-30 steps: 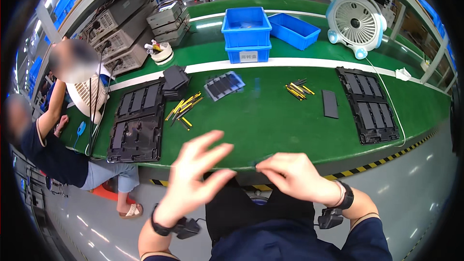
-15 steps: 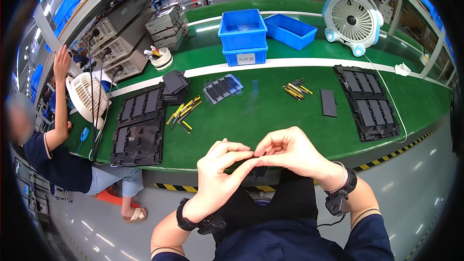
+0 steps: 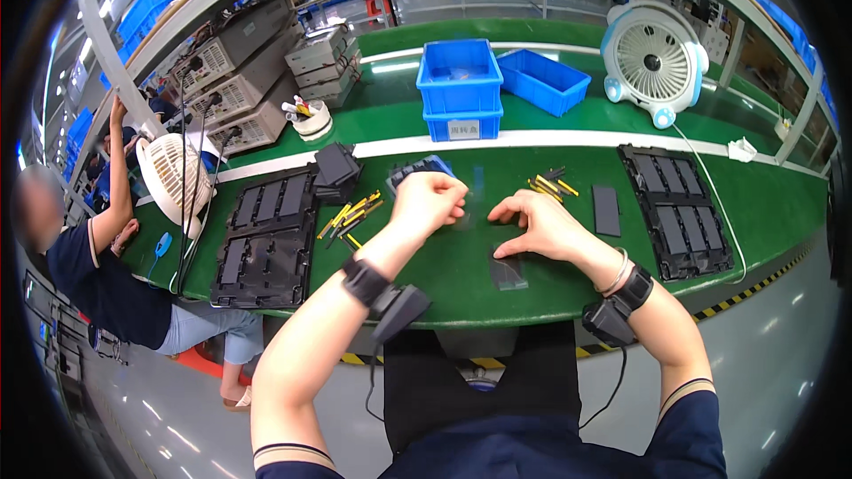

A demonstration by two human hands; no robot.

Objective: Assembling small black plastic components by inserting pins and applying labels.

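My left hand [image 3: 428, 206] is above the bench with its fingers curled and pinched together. Whatever is between its fingertips, if anything, cannot be made out. Behind it, partly hidden, lies a bluish film sheet with dark pieces [image 3: 424, 165]. My right hand [image 3: 548, 229] has its thumb and fingers apart. Its thumb touches the top edge of a small dark piece with a clear lower part [image 3: 508, 271], which lies on the green bench. To the right of that hand lies a dark flat rectangular panel [image 3: 606, 211]. Yellow and black strips [image 3: 552, 184] lie just beyond it.
A black tray of dark panels [image 3: 264, 235] stands left, another black tray [image 3: 679, 204] right. More yellow and black strips [image 3: 352, 215] lie beside stacked dark blocks [image 3: 335, 168]. Blue bins [image 3: 460, 80] and a fan [image 3: 652, 62] stand behind. A person [image 3: 98, 257] sits at left.
My hands were together close to my body. They have moved forward over the bench and apart, the left toward the film sheet. The small dark piece now lies under my right thumb.
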